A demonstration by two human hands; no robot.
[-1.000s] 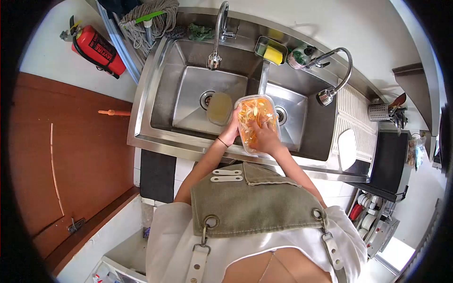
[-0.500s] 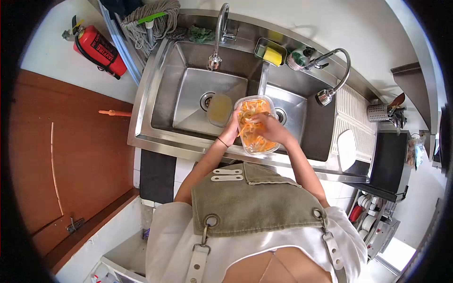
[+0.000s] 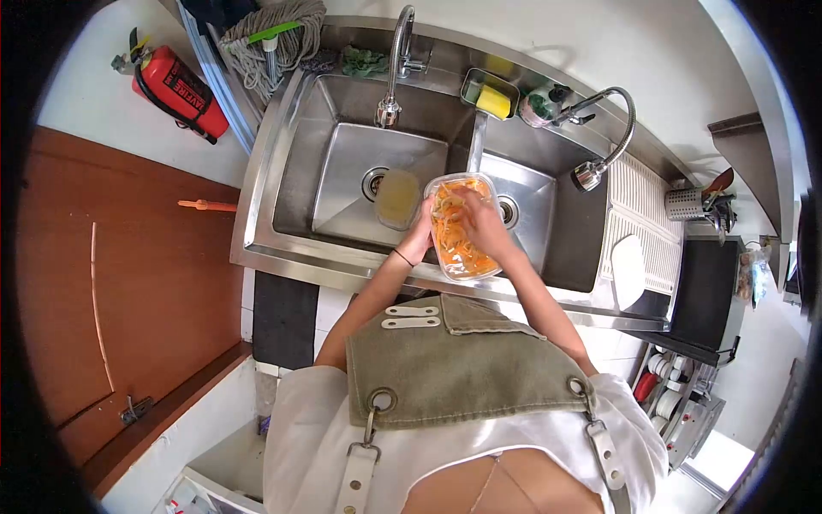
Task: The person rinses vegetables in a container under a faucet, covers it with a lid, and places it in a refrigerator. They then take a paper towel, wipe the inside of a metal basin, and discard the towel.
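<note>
A clear plastic container of orange and pale shredded vegetables is over the sink's front edge, near the divider. My left hand is wrapped round its left side. Inside the container, my right hand rests on the upper part of the shreds, its fingers bent down among them; whether they pinch any is hidden. A second container, holding something pale yellow, sits in the left basin beside the drain.
Two faucets hang over the double sink. A yellow sponge lies in a holder behind it. On the right are a ribbed drainboard, a white board and a utensil holder.
My right hand has moved up and away from me within the container, uncovering more shreds in its middle. My left hand keeps its place on the side.
</note>
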